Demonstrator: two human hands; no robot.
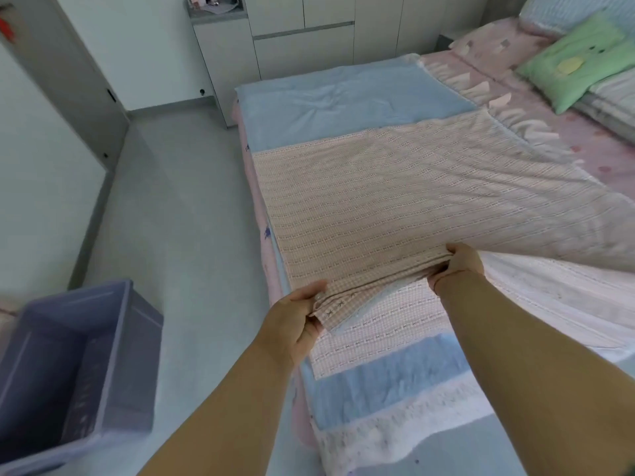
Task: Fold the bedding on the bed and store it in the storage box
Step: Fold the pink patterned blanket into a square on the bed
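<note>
Person stands at the foot of the bed (567,156), both arms out over it. Pink gingham blanket (395,194) spread across the mattress, lying on a light blue sheet (330,108); its near edge is lifted off the bed.

Left hand (295,321) pinches the near corner of the blanket, thumb on top, fingers curled beneath. Right hand (460,266) grips the same edge further along, fingers closed round bunched cloth. Between the two hands the edge sags a little. More of the same gingham lies flat underneath, so this looks like a fold in progress, not a finished one.

Storage box (68,372), grey-lilac plastic, open-topped, sits on the floor (192,218) to the left of the bed, well apart from the blanket. No bedding visible inside it.

Risks as I judge them:
- Hands hold only one edge; the far part drags on the sheet, may pull it askew.
- Slack between hands may give a crooked fold, corners not meeting.
- Right hand's bunched grip could trap a crease.
- Green pillow (577,60) and striped bolster at the head are clear of the work.
</note>
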